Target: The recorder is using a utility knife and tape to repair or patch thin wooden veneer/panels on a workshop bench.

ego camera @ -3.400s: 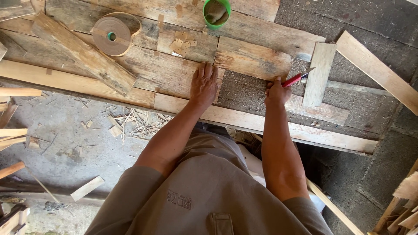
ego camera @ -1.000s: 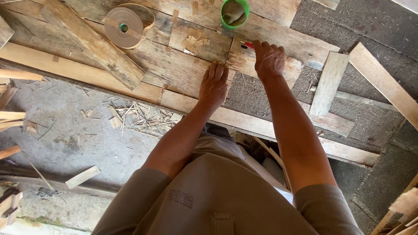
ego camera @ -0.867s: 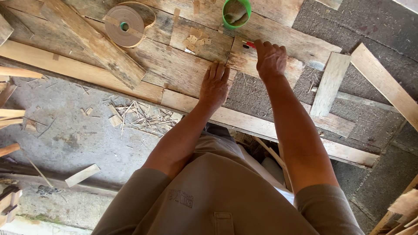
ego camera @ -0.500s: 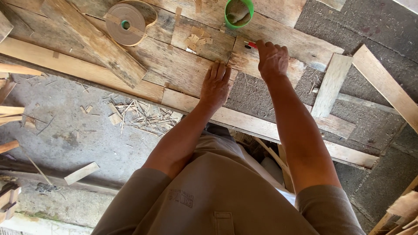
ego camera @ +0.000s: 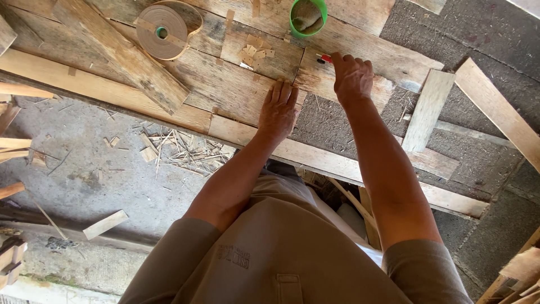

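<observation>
I see the right hand (ego camera: pixel 352 76) curled over a red-tipped marker (ego camera: pixel 324 57), fingers closed on it, arm stretched straight out. My left hand (ego camera: pixel 278 108) lies flat and open, palm down on the plank counter (ego camera: pixel 214 84). Beyond them sit small wood chips (ego camera: pixel 251 52), a green cup (ego camera: pixel 307 17) and a tape roll (ego camera: pixel 163 31).

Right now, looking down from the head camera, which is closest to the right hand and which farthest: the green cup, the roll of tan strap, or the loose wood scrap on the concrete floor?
1. Green cup, just up and left of the right hand, on the planks.
2. Roll of tan strap, farther left on the planks.
3. Loose wood scrap, far down-left on the concrete floor.
</observation>
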